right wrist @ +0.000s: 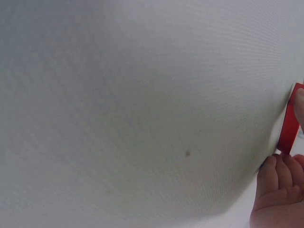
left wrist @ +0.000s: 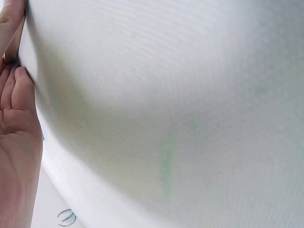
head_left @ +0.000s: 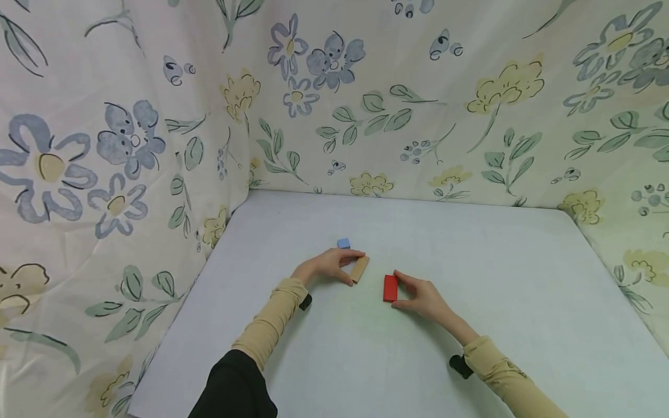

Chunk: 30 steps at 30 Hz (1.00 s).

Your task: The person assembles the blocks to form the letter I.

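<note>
My left hand (head_left: pixel 328 264) holds a plain wooden block (head_left: pixel 360 269) by its two ends, thumb at the near end and fingers at the far one. Just beyond that hand sits a small blue cube (head_left: pixel 343 243), its near side partly covered. To the right, a red rectangular block (head_left: pixel 389 288) is pinched lengthwise between the thumb and fingers of my right hand (head_left: pixel 425 299). The two held blocks are a short gap apart. The right wrist view catches the red block (right wrist: pixel 288 128) at its edge; in the left wrist view the wooden block is mostly hidden by the hand (left wrist: pixel 19 109).
Both hands work over a white tabletop (head_left: pixel 470 249). A flowered curtain (head_left: pixel 407 128) hangs along its back and left sides. Each wrist carries a dark strapped device (head_left: pixel 461 367). Faint green marks (left wrist: pixel 167 164) show on the white surface.
</note>
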### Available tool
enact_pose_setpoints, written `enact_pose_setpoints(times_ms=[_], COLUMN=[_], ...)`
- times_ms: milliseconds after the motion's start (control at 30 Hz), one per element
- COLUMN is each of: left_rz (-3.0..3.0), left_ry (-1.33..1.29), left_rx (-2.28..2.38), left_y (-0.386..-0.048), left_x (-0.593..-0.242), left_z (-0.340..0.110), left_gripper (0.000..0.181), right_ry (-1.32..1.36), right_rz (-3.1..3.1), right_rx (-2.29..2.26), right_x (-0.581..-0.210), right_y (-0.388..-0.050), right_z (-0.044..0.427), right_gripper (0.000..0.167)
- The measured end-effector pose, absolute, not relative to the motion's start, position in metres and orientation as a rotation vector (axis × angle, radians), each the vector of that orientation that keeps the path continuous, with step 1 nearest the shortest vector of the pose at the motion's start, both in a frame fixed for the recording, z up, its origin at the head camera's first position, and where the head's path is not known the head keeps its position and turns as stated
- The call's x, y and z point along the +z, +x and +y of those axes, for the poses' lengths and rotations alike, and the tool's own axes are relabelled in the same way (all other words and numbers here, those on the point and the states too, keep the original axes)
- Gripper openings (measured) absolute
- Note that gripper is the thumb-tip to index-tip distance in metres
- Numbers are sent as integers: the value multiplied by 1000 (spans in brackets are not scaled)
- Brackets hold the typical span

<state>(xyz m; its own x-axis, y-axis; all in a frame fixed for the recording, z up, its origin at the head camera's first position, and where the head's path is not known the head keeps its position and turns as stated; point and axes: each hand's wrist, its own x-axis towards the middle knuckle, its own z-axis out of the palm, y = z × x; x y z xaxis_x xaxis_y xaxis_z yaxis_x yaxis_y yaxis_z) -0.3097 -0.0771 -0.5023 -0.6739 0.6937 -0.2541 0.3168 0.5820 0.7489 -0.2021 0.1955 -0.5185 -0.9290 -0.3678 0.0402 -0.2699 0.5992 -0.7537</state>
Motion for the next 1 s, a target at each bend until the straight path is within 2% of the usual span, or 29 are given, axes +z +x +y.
enact_pose_setpoints(times_ms=[800,1000], left_rz=[2273,2275], left_ry=[795,796], left_rx=[945,951], left_y=[-310,-310], left_x=[-504,-504], left_z=[-77,-79], left_gripper=[81,82], right_ry=[-521,-514], right_rz=[2709,2677], right_rx=[-1226,-1302], right_x=[-516,-511], right_y=[-201,-201], right_z=[196,196], right_gripper=[79,72])
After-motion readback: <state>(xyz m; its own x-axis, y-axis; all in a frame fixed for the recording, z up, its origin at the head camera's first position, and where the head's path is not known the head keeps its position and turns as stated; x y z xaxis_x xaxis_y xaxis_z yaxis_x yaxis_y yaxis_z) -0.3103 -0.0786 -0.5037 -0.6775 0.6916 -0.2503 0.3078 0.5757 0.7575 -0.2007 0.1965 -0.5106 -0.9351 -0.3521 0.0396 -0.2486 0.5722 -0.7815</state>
